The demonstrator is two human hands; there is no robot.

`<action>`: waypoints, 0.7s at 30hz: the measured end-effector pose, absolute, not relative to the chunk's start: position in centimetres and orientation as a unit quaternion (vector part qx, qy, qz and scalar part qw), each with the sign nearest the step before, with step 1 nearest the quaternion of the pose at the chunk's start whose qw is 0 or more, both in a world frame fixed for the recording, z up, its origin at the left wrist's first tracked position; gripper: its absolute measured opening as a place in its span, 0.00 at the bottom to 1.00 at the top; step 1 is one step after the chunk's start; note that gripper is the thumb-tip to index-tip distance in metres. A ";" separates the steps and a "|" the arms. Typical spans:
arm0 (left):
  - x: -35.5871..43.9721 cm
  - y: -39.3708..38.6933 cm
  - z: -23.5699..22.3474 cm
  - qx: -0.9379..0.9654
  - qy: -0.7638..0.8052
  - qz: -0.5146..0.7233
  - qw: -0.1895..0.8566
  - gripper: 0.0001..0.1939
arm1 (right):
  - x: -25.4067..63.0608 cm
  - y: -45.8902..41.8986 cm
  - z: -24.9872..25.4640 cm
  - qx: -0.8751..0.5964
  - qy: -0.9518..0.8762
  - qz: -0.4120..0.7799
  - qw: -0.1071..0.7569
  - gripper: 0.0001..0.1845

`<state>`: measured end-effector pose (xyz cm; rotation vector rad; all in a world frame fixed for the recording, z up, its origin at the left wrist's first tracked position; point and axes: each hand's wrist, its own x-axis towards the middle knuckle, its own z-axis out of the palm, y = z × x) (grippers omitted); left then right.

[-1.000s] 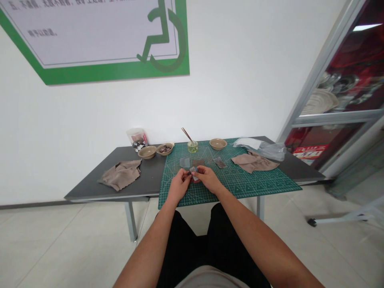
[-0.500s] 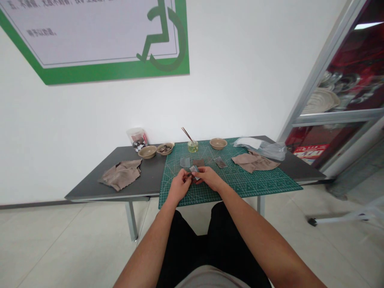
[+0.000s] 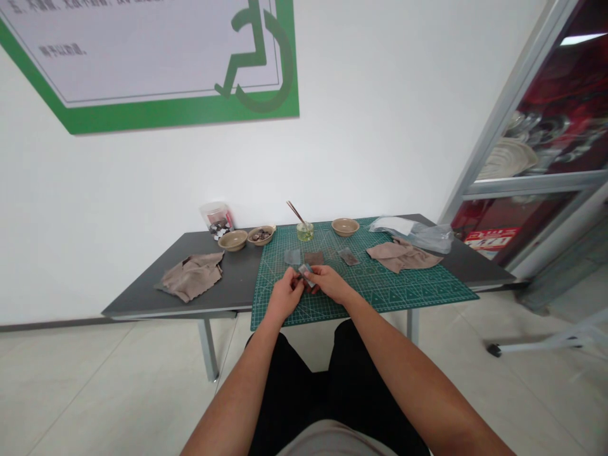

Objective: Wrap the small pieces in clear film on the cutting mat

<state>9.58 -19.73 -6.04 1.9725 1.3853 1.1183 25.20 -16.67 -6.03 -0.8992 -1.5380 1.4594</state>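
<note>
Close together over the green cutting mat, my two hands meet at a small clear plastic bag. My right hand pinches it between thumb and fingers. The fingers of my left hand are closed at the bag's left side, and something small and dark shows there; what they grip is too small to make out. Just beyond lie a flat clear packet, a brown square piece and a clear bag with dark contents.
A glass jar with thin sticks stands behind, near an earthen bowl. Leftward are a bowl of dark pieces, another bowl, a plastic tub and a brown cloth. A second cloth and plastic bags lie right.
The small bag between my hands has tilted and shifted slightly left. My hands stay in nearly the same place, and the things on the table have not moved.
</note>
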 end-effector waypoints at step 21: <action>9.8 -20.2 -6.2 0.741 0.530 0.371 0.179 0.08 | 24.8 -16.3 -6.7 -0.382 -0.636 0.521 0.422 0.21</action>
